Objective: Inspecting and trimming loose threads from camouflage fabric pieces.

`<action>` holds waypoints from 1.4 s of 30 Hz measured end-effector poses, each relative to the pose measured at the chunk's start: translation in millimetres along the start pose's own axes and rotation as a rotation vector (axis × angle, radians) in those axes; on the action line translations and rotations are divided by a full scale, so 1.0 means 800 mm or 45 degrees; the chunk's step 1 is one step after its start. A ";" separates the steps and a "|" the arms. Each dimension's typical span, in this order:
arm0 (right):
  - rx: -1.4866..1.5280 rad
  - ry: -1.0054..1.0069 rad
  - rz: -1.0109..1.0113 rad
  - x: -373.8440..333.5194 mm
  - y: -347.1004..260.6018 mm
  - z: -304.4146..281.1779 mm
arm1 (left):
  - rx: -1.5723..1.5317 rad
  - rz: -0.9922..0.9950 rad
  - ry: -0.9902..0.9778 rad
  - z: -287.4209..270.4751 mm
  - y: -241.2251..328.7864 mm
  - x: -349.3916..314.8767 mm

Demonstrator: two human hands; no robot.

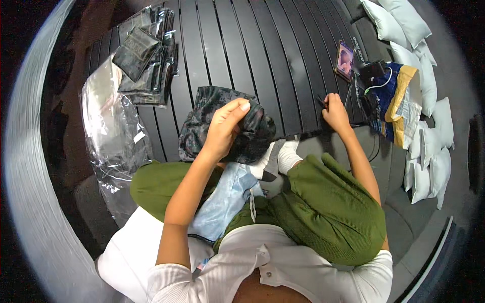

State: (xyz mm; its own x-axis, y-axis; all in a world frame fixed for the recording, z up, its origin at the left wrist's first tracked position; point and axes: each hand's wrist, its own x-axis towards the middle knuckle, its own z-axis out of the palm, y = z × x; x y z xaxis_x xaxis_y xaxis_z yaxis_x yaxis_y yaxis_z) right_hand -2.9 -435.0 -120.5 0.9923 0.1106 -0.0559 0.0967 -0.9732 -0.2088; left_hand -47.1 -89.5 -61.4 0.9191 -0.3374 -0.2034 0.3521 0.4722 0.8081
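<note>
Now the left hand [222,129] fingers grip a dark camouflage cloth [212,121], right hand [334,112] fingers pinching a small dark object [321,102]

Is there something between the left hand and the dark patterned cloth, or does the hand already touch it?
Nothing visible stands between them. The left hand already grips the dark patterned cloth at its upper edge, above the lap. The right hand is apart from it, resting at the edge of the dark slatted table on a small dark thing I cannot identify.
</note>
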 end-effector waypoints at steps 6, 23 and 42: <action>0.382 -0.196 0.268 -0.013 -0.047 -0.010 | 0.010 -0.054 -0.099 0.015 0.012 -0.001; 1.197 -0.710 0.151 -0.019 -0.200 -0.108 | -0.141 -0.149 -0.124 0.024 0.009 -0.005; 0.886 -0.502 -0.301 -0.045 -0.228 -0.122 | 0.082 0.095 -0.112 0.019 0.016 -0.009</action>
State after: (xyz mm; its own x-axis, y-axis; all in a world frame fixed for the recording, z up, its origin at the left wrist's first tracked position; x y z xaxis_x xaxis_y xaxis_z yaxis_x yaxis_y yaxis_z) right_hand -48.5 -280.9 15.1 0.8394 0.4851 -0.2453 0.1010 -0.5826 -0.8064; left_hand -51.5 -93.3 -41.2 0.9223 -0.3748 -0.0945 0.2688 0.4461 0.8537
